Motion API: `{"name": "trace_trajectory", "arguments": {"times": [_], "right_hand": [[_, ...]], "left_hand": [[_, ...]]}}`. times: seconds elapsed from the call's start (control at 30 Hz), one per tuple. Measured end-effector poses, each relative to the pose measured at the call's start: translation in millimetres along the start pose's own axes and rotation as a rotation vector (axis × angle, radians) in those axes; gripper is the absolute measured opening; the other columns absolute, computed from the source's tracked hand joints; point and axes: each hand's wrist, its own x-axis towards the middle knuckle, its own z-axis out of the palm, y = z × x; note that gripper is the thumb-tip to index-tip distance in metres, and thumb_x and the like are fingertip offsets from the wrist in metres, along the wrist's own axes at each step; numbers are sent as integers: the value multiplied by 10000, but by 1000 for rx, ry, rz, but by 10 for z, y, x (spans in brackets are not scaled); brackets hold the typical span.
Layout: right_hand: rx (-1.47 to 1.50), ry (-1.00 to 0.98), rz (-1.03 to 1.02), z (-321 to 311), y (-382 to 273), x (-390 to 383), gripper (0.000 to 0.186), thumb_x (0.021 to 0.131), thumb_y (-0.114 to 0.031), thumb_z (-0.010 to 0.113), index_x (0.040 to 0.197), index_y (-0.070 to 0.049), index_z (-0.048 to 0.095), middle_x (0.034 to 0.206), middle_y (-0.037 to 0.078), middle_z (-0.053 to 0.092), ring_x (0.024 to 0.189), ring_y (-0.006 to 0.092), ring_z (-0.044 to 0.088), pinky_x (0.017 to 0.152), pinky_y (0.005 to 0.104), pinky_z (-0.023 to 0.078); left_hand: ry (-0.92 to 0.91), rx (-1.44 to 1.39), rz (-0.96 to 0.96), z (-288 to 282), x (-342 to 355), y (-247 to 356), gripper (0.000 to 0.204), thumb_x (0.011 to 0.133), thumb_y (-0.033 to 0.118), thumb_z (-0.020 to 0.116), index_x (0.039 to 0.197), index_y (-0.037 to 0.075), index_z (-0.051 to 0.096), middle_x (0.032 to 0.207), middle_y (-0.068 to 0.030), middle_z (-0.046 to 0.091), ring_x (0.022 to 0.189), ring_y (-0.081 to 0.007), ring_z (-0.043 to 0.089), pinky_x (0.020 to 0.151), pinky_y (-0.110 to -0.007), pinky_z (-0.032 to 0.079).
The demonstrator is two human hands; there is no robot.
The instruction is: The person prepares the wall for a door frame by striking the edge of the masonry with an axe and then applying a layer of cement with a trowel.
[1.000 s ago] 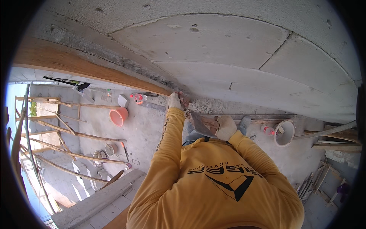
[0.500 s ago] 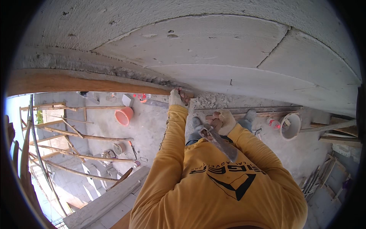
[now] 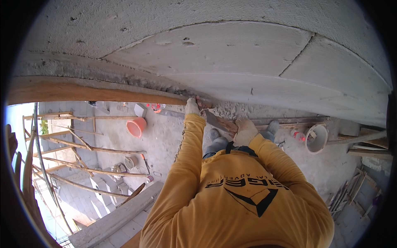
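A long wooden plank [image 3: 111, 93] runs along the foot of the pale block wall [image 3: 231, 49]. My left hand [image 3: 192, 106], in a whitish glove, is closed around the plank near its right end, fingers on its upper side. My right hand [image 3: 245, 132], gloved too, grips a hand tool with a grey metal blade [image 3: 214, 121] and a brown part near the fist; its exact kind is unclear. That blade points up and left, close beside my left hand and the plank's end. Rough mortar [image 3: 167, 86] fills the gap between plank and wall.
Below on the floor stand an orange bucket [image 3: 136, 127], a whitish bucket [image 3: 316, 138] and a small pail [image 3: 130, 162]. Wooden poles [image 3: 95, 148] form a frame at left. Boards [image 3: 289, 121] lie along the wall's base, past my feet. Scrap wood [image 3: 351, 186] is piled at right.
My right hand has swung the tool round: its blade pointed down toward my shirt and now points up-left at the plank's end. My left hand stays on the plank.
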Motion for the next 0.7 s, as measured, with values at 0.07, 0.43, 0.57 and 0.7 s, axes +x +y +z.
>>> {"name": "trace_trajectory", "arguments": {"times": [0.07,0.43,0.57,0.7], "right_hand": [[49,-8,31,-40,-37,-49,255,821,-262,598,903,-26,656,855,184,679,843,324,676,742,400,534],[249,19,-3,345,203,0,348,830,-332,571,900,-3,658,852,216,685,829,361,673,759,430,539],[26,-81,108,278,148,197,366,818,-343,588,884,10,658,794,195,679,807,372,666,739,416,537],[111,129,-8,282,182,21,292,782,-272,658,884,1,653,770,174,671,794,365,661,712,411,530]], "left_hand": [[-153,-61,-8,-184,103,-45,190,967,270,481,900,123,582,550,-13,466,442,-177,373,414,-338,341],[-120,-76,-5,-64,110,-46,142,945,230,459,943,117,545,569,-25,458,448,-192,378,410,-349,340],[204,5,6,-79,272,-25,135,945,214,450,904,124,541,560,-33,451,446,-189,381,408,-341,333],[89,21,-65,-260,285,9,155,940,229,456,856,135,547,565,-35,469,447,-186,386,420,-354,346]]}}
